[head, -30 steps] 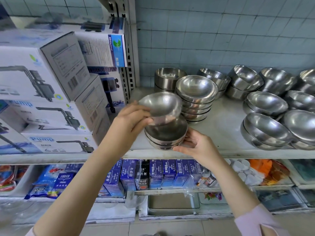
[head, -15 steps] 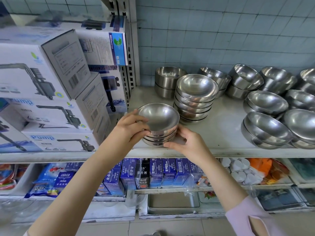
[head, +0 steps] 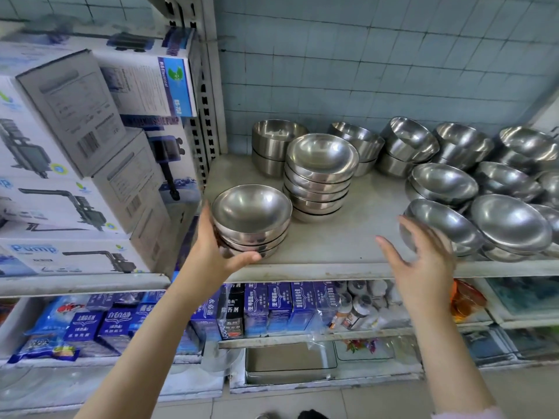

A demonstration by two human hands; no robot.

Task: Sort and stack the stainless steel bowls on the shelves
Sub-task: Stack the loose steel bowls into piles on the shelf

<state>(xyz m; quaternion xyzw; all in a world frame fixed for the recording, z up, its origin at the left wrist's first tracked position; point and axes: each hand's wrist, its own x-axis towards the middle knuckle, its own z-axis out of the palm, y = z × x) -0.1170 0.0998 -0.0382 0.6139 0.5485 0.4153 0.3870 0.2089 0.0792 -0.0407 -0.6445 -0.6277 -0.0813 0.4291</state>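
The left hand [head: 211,252] curls round a short stack of shiny round stainless steel bowls [head: 251,216] standing at the front left of the pale grey shelf [head: 332,246]. The right hand [head: 423,261], fingers spread and holding nothing, is at a tilted steel bowl [head: 444,222]; contact cannot be told. A taller bowl stack [head: 320,173] stands just behind the short one.

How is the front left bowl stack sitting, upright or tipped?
Upright: the stack sits flat on the shelf, rims facing up, and its top bowl is empty.
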